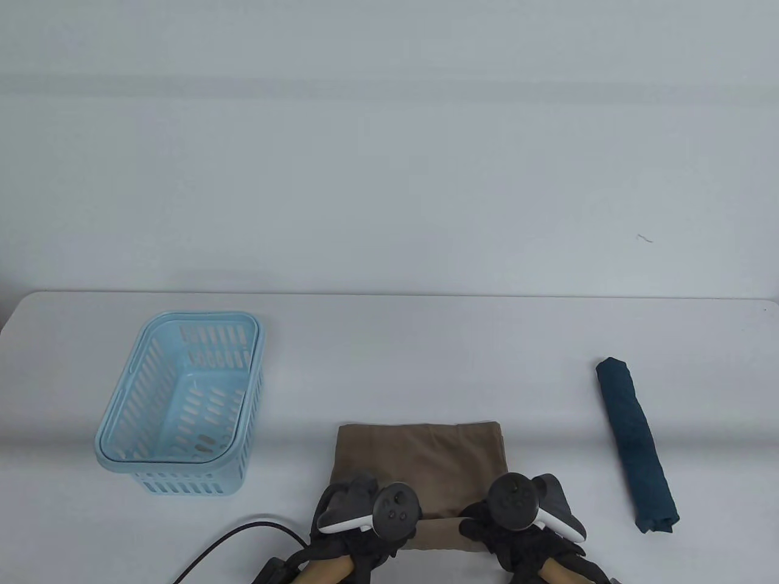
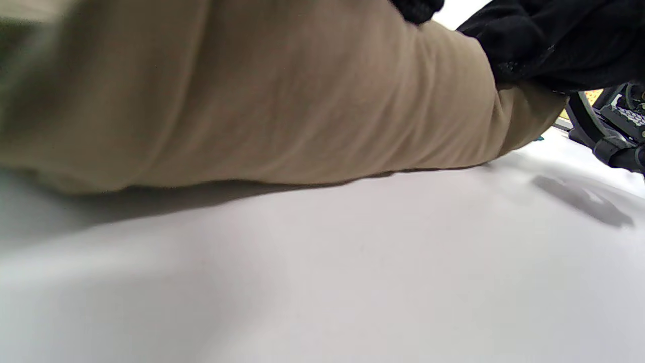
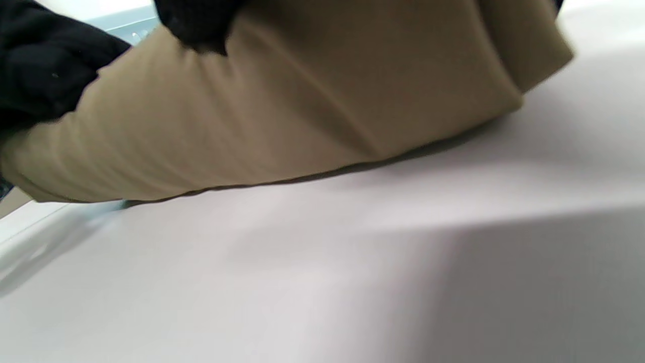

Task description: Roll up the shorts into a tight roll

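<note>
So, from the table view, the brown shorts are lying folded flat near the front edge of the desk, and both gloved hands are sitting on their near edge. The left hand is working the near-left corner and the right hand the near-right one, a turned-over band of cloth showing between them. I judge the rolling is only just starting: most of the fabric is lying flat beyond the hands. The next move will call for even pressure from both sides so the roll is advancing straight and firm toward the far hem.

A pale blue basket is standing well apart on the left, and a dark blue rolled garment is lying well apart on the right. A black cable is curling near the left wrist. None of these is sitting in the roll's path.

Through the left wrist view, the shorts are bulging up as a rounded fold off the desk, and black gloved fingers are pressing onto the cloth at the upper right.

Through the right wrist view, the same fold is lifting off the surface, with fingertips pinching its top edge, so each grip is closing on fabric rather than spreading.
</note>
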`<state>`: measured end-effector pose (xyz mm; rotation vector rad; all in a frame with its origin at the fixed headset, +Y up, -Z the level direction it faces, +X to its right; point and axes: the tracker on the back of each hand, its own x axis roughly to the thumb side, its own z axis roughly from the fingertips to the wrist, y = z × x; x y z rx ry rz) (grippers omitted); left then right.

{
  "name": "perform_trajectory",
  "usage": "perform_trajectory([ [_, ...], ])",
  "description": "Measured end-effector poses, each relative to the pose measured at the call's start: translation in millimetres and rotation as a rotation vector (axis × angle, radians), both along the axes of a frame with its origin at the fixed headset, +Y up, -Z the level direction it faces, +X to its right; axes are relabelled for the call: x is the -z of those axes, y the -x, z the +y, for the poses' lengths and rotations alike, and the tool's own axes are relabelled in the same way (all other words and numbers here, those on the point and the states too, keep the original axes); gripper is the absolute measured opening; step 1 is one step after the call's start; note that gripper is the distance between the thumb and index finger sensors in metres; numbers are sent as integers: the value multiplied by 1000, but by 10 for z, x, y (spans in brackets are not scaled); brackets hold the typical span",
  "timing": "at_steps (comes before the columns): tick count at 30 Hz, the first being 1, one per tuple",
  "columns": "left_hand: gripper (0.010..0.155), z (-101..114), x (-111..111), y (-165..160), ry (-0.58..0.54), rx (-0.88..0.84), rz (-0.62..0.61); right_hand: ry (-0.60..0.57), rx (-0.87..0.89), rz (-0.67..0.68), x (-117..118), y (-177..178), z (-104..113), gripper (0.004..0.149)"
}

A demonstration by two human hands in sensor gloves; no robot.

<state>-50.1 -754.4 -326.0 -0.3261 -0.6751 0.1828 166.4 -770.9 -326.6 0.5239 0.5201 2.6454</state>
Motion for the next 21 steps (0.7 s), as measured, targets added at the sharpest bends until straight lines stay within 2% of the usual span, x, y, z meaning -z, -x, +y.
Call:
perform_trajectory([
  [2, 54, 20, 19, 19, 29, -2, 13, -23, -9, -10, 6, -1, -2, 54],
  [5, 55, 182, -35, 50, -89, -63, -3, -66, -37, -33, 14, -16, -6, 53],
  [8, 47, 317, -129, 45, -134, -18, -66, -101, -43, -71, 12, -21, -9, 53],
  [11, 51, 264, -165, 21, -145, 113, -79, -159, -49, -87, -22, -29, 20, 54],
  [16, 64, 115, -119, -1, -165, 161, -60, -407, -31, -4, -154, -32, 157, 57],
  [21, 73, -25, -93, -14, -159, 213, -49, -352, -120, 74, -179, 24, 105, 62],
])
